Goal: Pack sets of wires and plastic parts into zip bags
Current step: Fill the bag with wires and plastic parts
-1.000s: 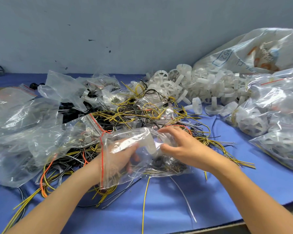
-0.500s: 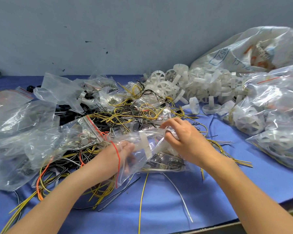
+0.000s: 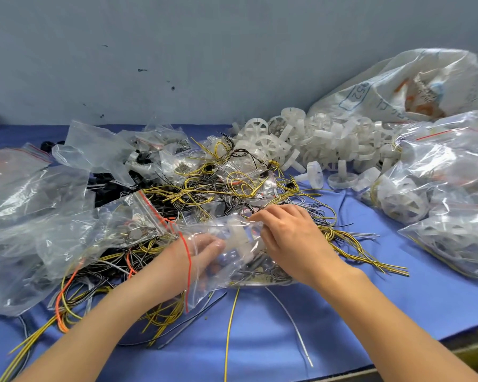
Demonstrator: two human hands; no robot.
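Observation:
A clear zip bag (image 3: pixel 218 260) with a red seal line lies in front of me over a tangle of yellow and black wires (image 3: pixel 204 188). My left hand (image 3: pixel 193 255) is pushed inside the bag up to the wrist, its fingers around a white plastic part (image 3: pixel 239 238) seen through the film. My right hand (image 3: pixel 290 238) pinches the bag's far end from outside, next to that part. Loose white plastic wheels (image 3: pixel 301 144) are heaped at the back.
Filled zip bags (image 3: pixel 439 194) are stacked at the right, under a large printed sack (image 3: pixel 398 86). Crumpled clear bags (image 3: pixel 33 216) cover the left. A blue cloth (image 3: pixel 260 340) covers the table; its front edge runs at the lower right. A grey wall stands behind.
My left hand has slid deeper into the bag, carrying the white part further toward its closed end. My right hand has shifted its pinch along the bag's far end.

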